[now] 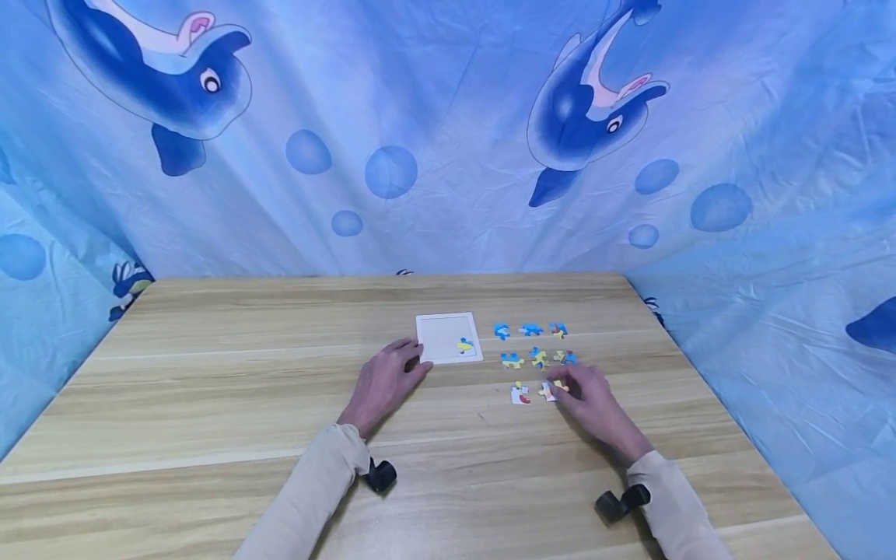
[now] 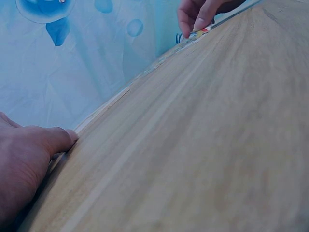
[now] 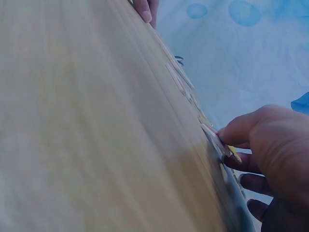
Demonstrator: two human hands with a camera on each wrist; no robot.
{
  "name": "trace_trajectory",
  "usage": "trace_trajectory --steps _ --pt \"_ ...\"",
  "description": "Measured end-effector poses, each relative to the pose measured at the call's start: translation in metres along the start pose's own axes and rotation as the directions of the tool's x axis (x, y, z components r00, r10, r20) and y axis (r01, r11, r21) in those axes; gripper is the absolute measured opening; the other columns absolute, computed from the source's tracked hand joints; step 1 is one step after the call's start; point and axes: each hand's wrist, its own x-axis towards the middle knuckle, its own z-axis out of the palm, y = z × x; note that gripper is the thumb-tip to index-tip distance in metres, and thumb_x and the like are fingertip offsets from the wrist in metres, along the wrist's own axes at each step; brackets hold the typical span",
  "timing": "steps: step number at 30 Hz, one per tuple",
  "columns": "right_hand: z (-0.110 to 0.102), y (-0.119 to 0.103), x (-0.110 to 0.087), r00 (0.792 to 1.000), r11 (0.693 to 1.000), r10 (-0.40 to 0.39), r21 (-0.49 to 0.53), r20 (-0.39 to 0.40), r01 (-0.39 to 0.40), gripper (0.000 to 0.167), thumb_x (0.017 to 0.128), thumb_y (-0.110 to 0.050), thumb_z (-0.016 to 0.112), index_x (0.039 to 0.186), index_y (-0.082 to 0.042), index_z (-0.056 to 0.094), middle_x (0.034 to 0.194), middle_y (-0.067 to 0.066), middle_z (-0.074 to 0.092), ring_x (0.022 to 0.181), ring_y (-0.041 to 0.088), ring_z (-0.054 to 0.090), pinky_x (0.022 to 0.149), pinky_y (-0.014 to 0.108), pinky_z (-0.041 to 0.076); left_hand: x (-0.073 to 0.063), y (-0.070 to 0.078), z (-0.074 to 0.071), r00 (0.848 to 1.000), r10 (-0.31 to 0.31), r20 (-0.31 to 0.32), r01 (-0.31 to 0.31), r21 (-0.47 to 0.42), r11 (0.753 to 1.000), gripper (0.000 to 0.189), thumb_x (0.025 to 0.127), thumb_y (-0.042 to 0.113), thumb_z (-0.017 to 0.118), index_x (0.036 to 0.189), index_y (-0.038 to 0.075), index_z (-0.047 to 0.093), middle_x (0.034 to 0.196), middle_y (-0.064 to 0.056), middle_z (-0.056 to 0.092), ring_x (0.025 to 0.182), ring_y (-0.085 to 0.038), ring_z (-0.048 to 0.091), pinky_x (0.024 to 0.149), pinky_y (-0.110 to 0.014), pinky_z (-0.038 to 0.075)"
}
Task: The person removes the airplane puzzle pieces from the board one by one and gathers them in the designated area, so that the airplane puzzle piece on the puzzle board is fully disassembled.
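Observation:
In the head view my left hand (image 1: 383,383) rests on the table at the near left corner of a square white puzzle tray (image 1: 441,328), its fingers touching the left edge and thumb by the near edge. One yellow and blue puzzle piece (image 1: 465,345) lies in the tray's near right corner. My right hand (image 1: 591,397) pinches a white and yellow puzzle piece (image 1: 548,393) between thumb and fingertips. The right wrist view shows that piece (image 3: 218,139) tilted, with one side raised. Beside it on the table lies another piece (image 1: 520,395) with white and red on it.
More jigsaw pieces lie in two rows right of the tray, among them a blue one (image 1: 502,331) at the back and a yellow and blue one (image 1: 512,360) in the middle row. A dolphin-print curtain (image 1: 448,218) hangs behind the wooden table (image 1: 231,389).

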Motion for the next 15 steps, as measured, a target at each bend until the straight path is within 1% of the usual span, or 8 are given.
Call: trace_trajectory --steps 3,10,15 --pt "0.0015 0.0003 -0.0005 1.000 1.000 0.004 -0.021 -0.011 -0.004 0.020 0.093 -0.001 0.073 0.112 -0.008 0.073 0.093 0.000 0.060 0.096 0.025 0.044 0.080 0.042 0.033 0.0000 -0.0001 0.0002 1.000 -0.003 0.004 0.003 0.000 1.000 0.032 0.097 0.028 0.076 0.118 0.004 0.077 0.129 -0.018 0.069 0.120 -0.035 0.066 0.091 -0.051 0.058" --pt "0.0042 0.0037 -0.0020 0.997 0.997 -0.044 -0.059 -0.059 0.040 0.021 0.089 -0.002 0.077 0.109 -0.004 0.070 0.100 0.005 0.066 0.100 0.028 0.048 0.085 0.045 0.034 0.0003 0.0007 0.0008 1.000 -0.005 0.003 0.005 -0.009 1.000 0.032 0.096 0.028 0.077 0.118 0.004 0.077 0.128 -0.018 0.070 0.121 -0.035 0.065 0.092 -0.051 0.057" --pt "0.0047 0.0055 -0.0022 0.998 0.998 -0.034 -0.063 -0.044 0.031 0.020 0.092 -0.005 0.075 0.111 -0.005 0.069 0.102 0.005 0.064 0.100 0.027 0.050 0.086 0.045 0.035 0.0006 0.0001 0.0011 1.000 -0.003 0.000 0.003 -0.007 1.000 0.031 0.096 0.028 0.077 0.117 0.004 0.078 0.129 -0.018 0.069 0.120 -0.035 0.066 0.091 -0.050 0.058"
